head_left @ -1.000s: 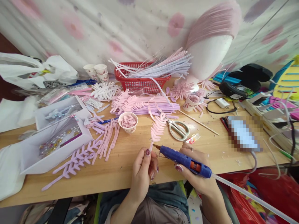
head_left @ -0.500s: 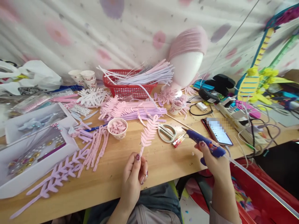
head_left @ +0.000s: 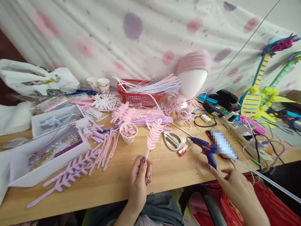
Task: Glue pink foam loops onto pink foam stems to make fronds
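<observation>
My left hand (head_left: 140, 174) pinches the lower stem of a pink pipe-cleaner leaf sprig (head_left: 154, 135), held upright above the table's front part. Paired pink leaflets run along its stem, with a loop at the top. On the right, a blue hot glue gun (head_left: 205, 149) rests on the table beside the phone, a long clear glue stick (head_left: 265, 178) coming out of its back. My right hand (head_left: 231, 182) is just below the glue gun's handle, fingers partly spread and holding nothing. A paper cup of pink leaf pieces (head_left: 128, 131) stands left of the sprig.
Scissors (head_left: 172, 141) and a small red-and-white packet (head_left: 183, 150) lie between sprig and glue gun. Behind are a red basket (head_left: 141, 99) of pipe cleaners and a white foam head (head_left: 194, 80). White boxes (head_left: 54, 166) and purple sprigs (head_left: 70, 172) lie left; a power strip (head_left: 246, 138) with cables is right.
My right hand has let go of the glue gun, which now lies on the table, and has drawn back toward me. My left hand still holds the sprig. The view has shifted.
</observation>
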A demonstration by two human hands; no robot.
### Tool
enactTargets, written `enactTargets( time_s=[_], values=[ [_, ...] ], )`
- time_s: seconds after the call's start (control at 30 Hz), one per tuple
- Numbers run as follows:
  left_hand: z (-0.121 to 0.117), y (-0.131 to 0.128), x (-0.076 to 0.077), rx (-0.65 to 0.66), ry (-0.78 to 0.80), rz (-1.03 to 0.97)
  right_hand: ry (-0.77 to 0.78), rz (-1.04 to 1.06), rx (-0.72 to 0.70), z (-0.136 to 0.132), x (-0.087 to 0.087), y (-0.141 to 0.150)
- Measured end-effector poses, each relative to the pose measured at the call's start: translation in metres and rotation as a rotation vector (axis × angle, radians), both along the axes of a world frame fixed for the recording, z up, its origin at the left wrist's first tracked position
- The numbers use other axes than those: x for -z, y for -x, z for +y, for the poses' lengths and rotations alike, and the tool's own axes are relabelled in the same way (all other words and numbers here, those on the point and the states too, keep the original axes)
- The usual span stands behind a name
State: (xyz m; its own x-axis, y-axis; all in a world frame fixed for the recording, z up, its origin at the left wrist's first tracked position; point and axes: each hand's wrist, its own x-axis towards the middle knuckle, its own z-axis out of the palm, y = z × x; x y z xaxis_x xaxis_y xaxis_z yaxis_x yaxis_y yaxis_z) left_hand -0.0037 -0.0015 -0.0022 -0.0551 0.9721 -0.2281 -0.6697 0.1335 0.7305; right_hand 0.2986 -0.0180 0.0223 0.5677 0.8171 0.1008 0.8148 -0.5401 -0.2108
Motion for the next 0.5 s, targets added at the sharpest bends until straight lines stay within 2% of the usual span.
enactTargets(
  time_s=[0.07, 0.13, 0.2, 0.3, 0.37, 0.43, 0.5],
  values=[
    [-0.001, 0.003, -0.002, -0.026, -0.012, -0.016, 0.155, 0.1, -0.135, -0.02, -0.008, 0.0],
    [-0.003, 0.008, -0.006, -0.074, -0.017, -0.033, 0.096, 0.222, -0.39, -0.027, -0.02, 0.014],
    [-0.006, 0.015, -0.012, -0.142, -0.015, -0.056, -0.047, 0.291, -0.642, -0.018, -0.036, 0.044],
    [-0.01, 0.029, -0.019, -0.258, -0.016, -0.085, -0.197, 0.324, -0.913, 0.02, -0.061, 0.108],
    [-0.013, 0.039, -0.022, -0.318, -0.033, -0.103, -0.263, 0.322, -1.032, 0.053, -0.074, 0.153],
    [-0.014, 0.048, -0.023, -0.367, -0.056, -0.12, -0.273, 0.3, -1.157, 0.088, -0.081, 0.193],
    [-0.015, 0.055, -0.024, -0.404, -0.085, -0.135, -0.203, 0.192, -1.25, 0.118, -0.084, 0.224]
  ],
)
